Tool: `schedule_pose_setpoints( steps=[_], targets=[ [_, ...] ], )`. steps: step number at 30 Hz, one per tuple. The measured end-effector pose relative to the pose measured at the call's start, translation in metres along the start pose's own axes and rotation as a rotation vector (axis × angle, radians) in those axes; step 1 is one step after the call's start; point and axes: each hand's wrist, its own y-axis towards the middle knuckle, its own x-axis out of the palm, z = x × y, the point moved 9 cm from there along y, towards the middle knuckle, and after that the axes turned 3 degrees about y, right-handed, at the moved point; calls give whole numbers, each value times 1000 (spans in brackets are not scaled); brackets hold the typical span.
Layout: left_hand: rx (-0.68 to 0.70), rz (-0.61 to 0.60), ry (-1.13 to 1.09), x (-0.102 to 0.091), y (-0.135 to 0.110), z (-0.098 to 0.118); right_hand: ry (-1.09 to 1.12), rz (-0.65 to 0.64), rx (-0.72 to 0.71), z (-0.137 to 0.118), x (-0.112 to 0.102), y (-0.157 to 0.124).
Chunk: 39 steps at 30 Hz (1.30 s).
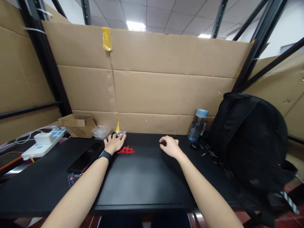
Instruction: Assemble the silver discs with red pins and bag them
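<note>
Spread left hand point(114, 144) open beside red pile point(127, 150), apparently gripping nothing. Half-curled right hand point(170, 146), also empty. Called for light fingertip handling.

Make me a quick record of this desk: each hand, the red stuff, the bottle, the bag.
Left hand: fingers spread; contact with small clear packet unclear
Right hand: fingers loosely curved; nothing visible in it
Red pile: on black table, beside left hand
Bottle: clear, blue lid, left of backpack
Backpack: black, at right side
</note>
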Motion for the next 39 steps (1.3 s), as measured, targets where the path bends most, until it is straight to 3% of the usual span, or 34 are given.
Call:
schedule_pose_setpoints(
  steps=[3,8,13,21,28,32,39],
  targets=[
    [84,56,-14,-12,-1,10,-26,-19,-22,8,-5,3],
    [305,-56,24,-20,-16,41,-126,-133,12,33,-2,2],
    [314,-50,55,-25,-28,51,-132,-236,29,52,10,1],
    [233,-78,9,-19,-25,46,-44,-235,-7,57,10,4],
    [196,12,-67,-39,-29,49,-27,-241,24,60,5,3],
    [258,119,-164,-54,-35,58,-46,-244,39,62,2,4],
    [390,157,-280,-58,-49,82,-23,-247,40,65,1,5]
  ],
)
